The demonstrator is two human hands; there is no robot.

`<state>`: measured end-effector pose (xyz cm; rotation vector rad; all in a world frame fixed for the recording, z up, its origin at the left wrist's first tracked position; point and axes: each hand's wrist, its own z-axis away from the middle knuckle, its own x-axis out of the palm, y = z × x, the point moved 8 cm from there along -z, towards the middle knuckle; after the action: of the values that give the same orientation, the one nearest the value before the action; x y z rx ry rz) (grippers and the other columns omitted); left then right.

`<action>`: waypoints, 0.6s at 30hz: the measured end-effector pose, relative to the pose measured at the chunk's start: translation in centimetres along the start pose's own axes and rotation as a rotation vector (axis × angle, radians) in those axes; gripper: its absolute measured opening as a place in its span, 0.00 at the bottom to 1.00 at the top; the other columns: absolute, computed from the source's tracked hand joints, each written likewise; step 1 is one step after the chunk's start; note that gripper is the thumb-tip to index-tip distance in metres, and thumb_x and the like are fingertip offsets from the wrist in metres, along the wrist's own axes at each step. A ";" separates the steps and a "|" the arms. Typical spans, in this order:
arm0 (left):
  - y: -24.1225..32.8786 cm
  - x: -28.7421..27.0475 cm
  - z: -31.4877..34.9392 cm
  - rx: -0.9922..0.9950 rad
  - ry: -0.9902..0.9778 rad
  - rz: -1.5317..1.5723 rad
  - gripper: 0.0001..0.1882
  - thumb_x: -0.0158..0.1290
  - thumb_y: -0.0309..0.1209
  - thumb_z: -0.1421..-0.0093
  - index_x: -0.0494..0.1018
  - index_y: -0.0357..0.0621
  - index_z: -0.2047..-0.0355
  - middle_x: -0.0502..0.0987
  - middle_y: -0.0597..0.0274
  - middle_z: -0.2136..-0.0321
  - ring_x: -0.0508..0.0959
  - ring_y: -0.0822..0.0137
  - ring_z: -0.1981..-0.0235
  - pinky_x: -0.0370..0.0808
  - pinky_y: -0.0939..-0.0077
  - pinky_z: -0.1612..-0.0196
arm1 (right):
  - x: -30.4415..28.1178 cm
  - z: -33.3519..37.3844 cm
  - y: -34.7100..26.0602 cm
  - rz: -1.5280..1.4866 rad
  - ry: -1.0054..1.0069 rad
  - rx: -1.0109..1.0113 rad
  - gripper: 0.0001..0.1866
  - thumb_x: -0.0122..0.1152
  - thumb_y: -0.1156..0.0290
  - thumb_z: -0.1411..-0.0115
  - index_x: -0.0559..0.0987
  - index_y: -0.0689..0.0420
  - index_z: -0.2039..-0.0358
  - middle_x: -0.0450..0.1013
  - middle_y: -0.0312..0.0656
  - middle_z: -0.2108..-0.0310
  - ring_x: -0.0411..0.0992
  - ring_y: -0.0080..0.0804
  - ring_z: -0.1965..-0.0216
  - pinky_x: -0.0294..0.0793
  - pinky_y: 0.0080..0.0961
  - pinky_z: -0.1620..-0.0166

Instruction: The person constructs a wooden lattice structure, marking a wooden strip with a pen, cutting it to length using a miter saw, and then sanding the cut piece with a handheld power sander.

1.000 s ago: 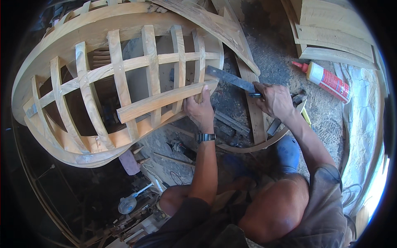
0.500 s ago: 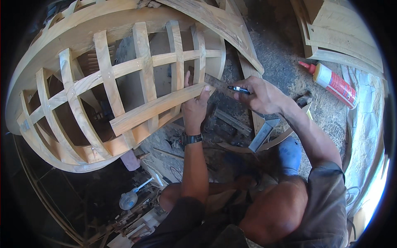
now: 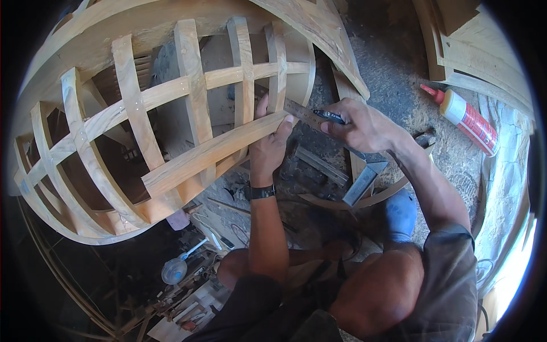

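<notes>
Pen point(image 3: 330, 117) moved nearer wooden slat point(image 3: 216, 149), hands point(image 3: 269, 153) point(image 3: 366, 128) gripping both.

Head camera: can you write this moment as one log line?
left hand: gripping wooden strip across frame ribs | right hand: holding metal square, pen | red-white bottle: lying at right

The wooden strip point(image 3: 216, 149) is tan with darker grain; right of it, a red-and-white bottle point(image 3: 469, 123) has a red nozzle point(image 3: 432, 93).

A red-nozzled bottle point(image 3: 468, 121) lies on the stained floor point(image 3: 393, 71) by a crinkled sheet point(image 3: 502, 196).
</notes>
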<state>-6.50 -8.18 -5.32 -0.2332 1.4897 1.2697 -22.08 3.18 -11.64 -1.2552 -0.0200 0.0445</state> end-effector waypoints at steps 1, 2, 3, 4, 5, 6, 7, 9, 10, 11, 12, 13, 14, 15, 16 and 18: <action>0.0 0.1 -0.1 -0.022 -0.011 0.018 0.35 0.57 0.37 0.34 0.59 0.39 0.31 0.79 0.51 0.53 0.78 0.62 0.51 0.73 0.67 0.44 | -0.2 0.1 -0.4 0.007 -0.030 0.007 0.25 0.58 0.55 0.32 0.77 0.60 0.42 0.73 0.58 0.48 0.73 0.53 0.44 0.72 0.39 0.42; 0.1 0.1 -0.1 -0.044 -0.022 0.036 0.35 0.57 0.37 0.35 0.59 0.39 0.31 0.79 0.51 0.53 0.78 0.62 0.51 0.73 0.67 0.44 | -0.1 0.1 -0.7 0.014 -0.061 0.014 0.25 0.55 0.56 0.30 0.76 0.61 0.42 0.72 0.58 0.45 0.71 0.54 0.42 0.71 0.39 0.39; 0.1 0.2 -0.2 -0.067 -0.033 0.054 0.35 0.57 0.37 0.35 0.59 0.39 0.32 0.79 0.51 0.53 0.78 0.62 0.51 0.73 0.67 0.44 | -0.1 -0.1 -0.7 0.028 -0.054 0.023 0.25 0.55 0.56 0.30 0.76 0.61 0.41 0.72 0.58 0.45 0.71 0.54 0.42 0.70 0.39 0.39; 0.3 0.3 -0.3 -0.073 -0.043 0.072 0.35 0.58 0.37 0.35 0.59 0.39 0.32 0.79 0.52 0.53 0.78 0.62 0.52 0.73 0.67 0.44 | -0.3 -0.1 -0.8 0.042 -0.044 0.032 0.25 0.55 0.56 0.31 0.76 0.61 0.41 0.72 0.59 0.44 0.71 0.54 0.42 0.70 0.39 0.39; 0.6 0.3 -0.5 -0.079 -0.052 0.090 0.35 0.58 0.36 0.35 0.60 0.39 0.32 0.79 0.52 0.53 0.78 0.63 0.52 0.73 0.68 0.43 | -0.4 -0.1 -0.8 0.057 -0.035 0.041 0.25 0.55 0.56 0.31 0.76 0.61 0.41 0.72 0.59 0.44 0.71 0.54 0.42 0.70 0.39 0.39; 0.6 0.3 -0.6 -0.086 -0.062 0.108 0.35 0.58 0.36 0.36 0.60 0.39 0.32 0.79 0.52 0.53 0.78 0.64 0.52 0.73 0.68 0.43 | -0.5 -0.2 -0.8 0.047 -0.038 0.036 0.25 0.56 0.56 0.31 0.76 0.61 0.41 0.72 0.59 0.44 0.71 0.53 0.41 0.70 0.39 0.39; 0.4 0.4 -0.6 -0.104 -0.062 0.140 0.35 0.59 0.35 0.36 0.60 0.39 0.32 0.79 0.53 0.52 0.77 0.64 0.51 0.73 0.68 0.43 | -0.5 -0.4 -0.7 0.037 -0.043 0.028 0.25 0.56 0.57 0.31 0.76 0.61 0.41 0.72 0.59 0.44 0.71 0.53 0.41 0.70 0.39 0.39; -0.1 0.5 -0.5 -0.140 -0.062 0.203 0.35 0.60 0.33 0.37 0.61 0.39 0.32 0.78 0.54 0.51 0.77 0.66 0.51 0.73 0.68 0.43 | -0.4 -0.7 -0.8 0.024 -0.054 0.015 0.24 0.57 0.57 0.31 0.77 0.60 0.42 0.72 0.58 0.44 0.71 0.53 0.41 0.70 0.39 0.39; -0.3 0.5 -0.5 -0.140 -0.051 0.229 0.35 0.60 0.33 0.37 0.61 0.39 0.32 0.78 0.54 0.52 0.77 0.66 0.52 0.73 0.68 0.44 | -0.3 -0.7 -0.8 0.021 -0.060 0.012 0.24 0.57 0.57 0.32 0.78 0.60 0.43 0.73 0.58 0.44 0.71 0.53 0.41 0.70 0.39 0.39; -0.4 0.5 -0.4 -0.140 -0.040 0.255 0.35 0.60 0.32 0.37 0.61 0.39 0.32 0.79 0.54 0.53 0.78 0.66 0.54 0.74 0.68 0.46 | -0.3 -0.8 -0.8 0.019 -0.065 0.009 0.24 0.57 0.57 0.32 0.78 0.60 0.43 0.73 0.58 0.44 0.71 0.53 0.41 0.70 0.39 0.39; -0.6 0.5 -0.4 -0.140 -0.030 0.281 0.35 0.60 0.31 0.37 0.61 0.39 0.32 0.79 0.53 0.54 0.79 0.66 0.56 0.75 0.68 0.47 | -0.2 -1.0 -0.8 0.023 -0.060 -0.008 0.23 0.57 0.57 0.32 0.78 0.60 0.43 0.73 0.57 0.44 0.71 0.53 0.41 0.70 0.39 0.39; -0.4 0.5 -0.5 -0.138 -0.032 0.284 0.35 0.60 0.31 0.38 0.61 0.39 0.32 0.79 0.53 0.54 0.79 0.66 0.56 0.75 0.68 0.47 | -0.2 -1.0 -0.7 0.028 -0.053 -0.023 0.23 0.58 0.58 0.32 0.79 0.60 0.44 0.73 0.57 0.45 0.71 0.53 0.41 0.70 0.39 0.39; -0.2 0.6 -0.6 -0.136 -0.034 0.286 0.35 0.60 0.30 0.38 0.61 0.38 0.32 0.79 0.54 0.54 0.78 0.66 0.55 0.75 0.68 0.47 | -0.2 -1.1 -0.6 0.034 -0.047 -0.038 0.23 0.58 0.58 0.32 0.79 0.60 0.44 0.73 0.57 0.45 0.71 0.53 0.41 0.70 0.39 0.38; -0.1 0.6 -0.6 -0.134 -0.035 0.289 0.35 0.60 0.30 0.38 0.61 0.38 0.33 0.79 0.54 0.54 0.78 0.66 0.55 0.74 0.69 0.47 | -0.3 -1.0 -0.7 0.032 -0.052 -0.023 0.23 0.58 0.58 0.32 0.79 0.60 0.44 0.73 0.57 0.45 0.71 0.53 0.41 0.70 0.39 0.38; -0.3 0.7 -0.6 -0.144 -0.036 0.298 0.35 0.60 0.30 0.38 0.61 0.37 0.33 0.79 0.54 0.53 0.78 0.66 0.55 0.74 0.69 0.47 | -0.5 -1.0 -0.9 0.031 -0.057 -0.011 0.23 0.58 0.58 0.32 0.79 0.60 0.44 0.73 0.58 0.45 0.71 0.53 0.41 0.70 0.39 0.38; -0.6 0.7 -0.5 -0.163 -0.036 0.315 0.35 0.60 0.29 0.38 0.62 0.36 0.33 0.78 0.54 0.52 0.78 0.66 0.54 0.74 0.69 0.46 | -0.5 -1.0 -1.0 0.033 -0.007 -0.039 0.23 0.59 0.59 0.33 0.78 0.61 0.43 0.74 0.58 0.47 0.73 0.52 0.44 0.71 0.39 0.41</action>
<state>-6.64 -8.51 -6.35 -0.0822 1.4307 1.6419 -22.47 1.91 -11.02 -1.2941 -0.0061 0.0779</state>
